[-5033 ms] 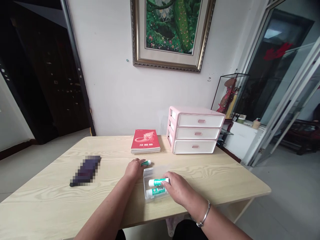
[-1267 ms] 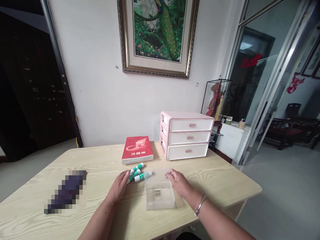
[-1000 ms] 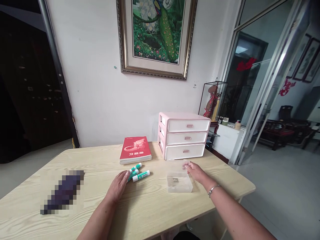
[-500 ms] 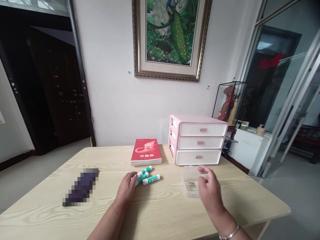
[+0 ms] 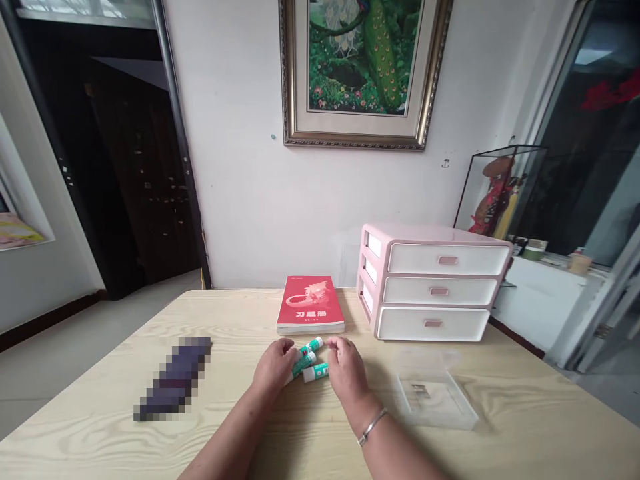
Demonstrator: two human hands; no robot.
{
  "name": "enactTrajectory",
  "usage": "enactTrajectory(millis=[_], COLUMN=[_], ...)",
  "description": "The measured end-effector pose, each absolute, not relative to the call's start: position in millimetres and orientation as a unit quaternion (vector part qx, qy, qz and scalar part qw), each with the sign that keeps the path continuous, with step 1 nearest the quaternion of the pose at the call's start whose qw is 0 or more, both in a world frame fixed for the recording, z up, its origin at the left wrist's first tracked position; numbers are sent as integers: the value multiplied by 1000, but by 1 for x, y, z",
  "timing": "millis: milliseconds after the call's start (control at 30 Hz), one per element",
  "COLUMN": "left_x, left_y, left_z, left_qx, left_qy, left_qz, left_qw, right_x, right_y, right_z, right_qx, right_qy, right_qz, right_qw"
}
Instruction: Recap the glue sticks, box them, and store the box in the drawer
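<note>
Three green-and-white glue sticks [image 5: 309, 361] lie side by side on the wooden table [image 5: 240, 427], just in front of a red book [image 5: 311, 303]. My left hand [image 5: 274, 368] is at their left ends with its fingers curled round them. My right hand [image 5: 346, 369], with a metal bangle on its wrist, has come to their right ends, and its bent fingers close on the nearest stick. A clear plastic box [image 5: 434, 395] sits open on the table to the right, apart from both hands, with a small label inside.
A pink three-drawer organiser [image 5: 431, 283] stands behind the box, against the wall. A blurred dark object [image 5: 173, 377] lies at the table's left. A framed peacock picture [image 5: 365, 63] hangs above; a glass display case [image 5: 500, 190] stands at the right.
My right hand pushed the clear box away to the right, let it go and came back to the glue sticks. My left hand's fingers have curled onto the sticks.
</note>
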State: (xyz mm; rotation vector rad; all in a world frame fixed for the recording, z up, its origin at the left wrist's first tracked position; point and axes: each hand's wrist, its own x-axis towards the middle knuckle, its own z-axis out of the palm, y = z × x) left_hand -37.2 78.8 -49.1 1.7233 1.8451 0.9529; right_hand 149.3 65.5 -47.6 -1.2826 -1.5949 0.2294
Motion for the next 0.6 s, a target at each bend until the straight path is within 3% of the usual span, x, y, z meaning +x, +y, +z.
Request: enactTrajectory(millis=[267,600], left_x=[-31,-25], left_y=[72,69], left_z=[-49,-47], left_qx=[702,676], left_qy=[654,692], left_qz=[255,230], left_qw=[121,109], right_x=[156,148], right_y=[69,71], right_z=[-54,-64], right_qx=[-592,-611], right_qy=[-650,-654], right_qz=[128,209], right_qw=[458,394])
